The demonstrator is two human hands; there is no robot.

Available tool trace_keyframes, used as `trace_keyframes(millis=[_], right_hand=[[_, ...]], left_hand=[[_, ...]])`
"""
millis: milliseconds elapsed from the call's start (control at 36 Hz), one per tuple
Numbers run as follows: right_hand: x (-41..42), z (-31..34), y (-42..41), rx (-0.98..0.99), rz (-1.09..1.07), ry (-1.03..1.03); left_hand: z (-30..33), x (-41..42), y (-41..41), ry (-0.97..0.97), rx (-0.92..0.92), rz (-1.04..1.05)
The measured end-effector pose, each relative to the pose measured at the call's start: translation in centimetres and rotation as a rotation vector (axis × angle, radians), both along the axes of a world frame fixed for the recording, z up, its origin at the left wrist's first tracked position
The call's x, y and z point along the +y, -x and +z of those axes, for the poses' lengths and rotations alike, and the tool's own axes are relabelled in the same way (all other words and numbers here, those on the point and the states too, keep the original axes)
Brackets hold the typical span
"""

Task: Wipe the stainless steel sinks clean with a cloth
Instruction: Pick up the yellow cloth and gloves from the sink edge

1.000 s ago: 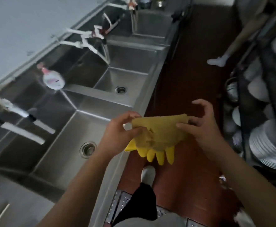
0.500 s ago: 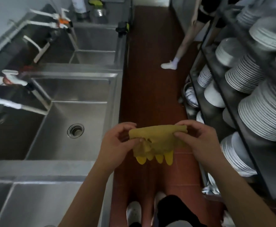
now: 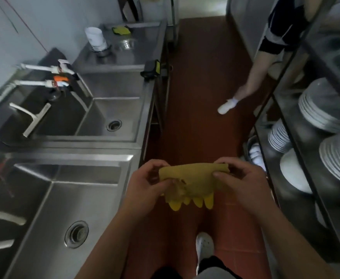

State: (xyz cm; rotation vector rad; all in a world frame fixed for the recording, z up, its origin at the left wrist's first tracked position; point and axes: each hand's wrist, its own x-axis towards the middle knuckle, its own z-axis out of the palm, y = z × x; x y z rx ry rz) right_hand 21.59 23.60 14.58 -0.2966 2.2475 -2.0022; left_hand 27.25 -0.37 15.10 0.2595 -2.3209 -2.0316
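Red tiled floor [image 3: 201, 81]; plate rack [image 3: 298, 125], seemingly metal.

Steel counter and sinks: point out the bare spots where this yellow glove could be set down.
Both hands, left hand and right hand, grip the yellow glove. Bare steel: the ledge between the near basin and the far basin, plus both basin floors around their drains. Crowded: the far counter, holding a white container, metal bowl and cloth.

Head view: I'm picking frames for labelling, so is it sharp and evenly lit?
Head view: soft all over; wide-angle lens bends the sink edges and plate rack; dim, with pale glare on steel; yellow glove and both hands reasonably clear.
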Motion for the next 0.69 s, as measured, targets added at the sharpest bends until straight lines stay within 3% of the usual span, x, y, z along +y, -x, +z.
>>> trace_keyframes(millis=[250,694], right_hand=[[-5.7,-0.2,19.2,0.054,0.101,-0.102],[-18.7,1.3,50.6,0.003,0.225,-0.22]], left_hand=[[-0.7,-4.4,15.1,0.019,-0.003,0.191],[-2.7,-16.9,45.2,-0.087,-0.01,0.236]])
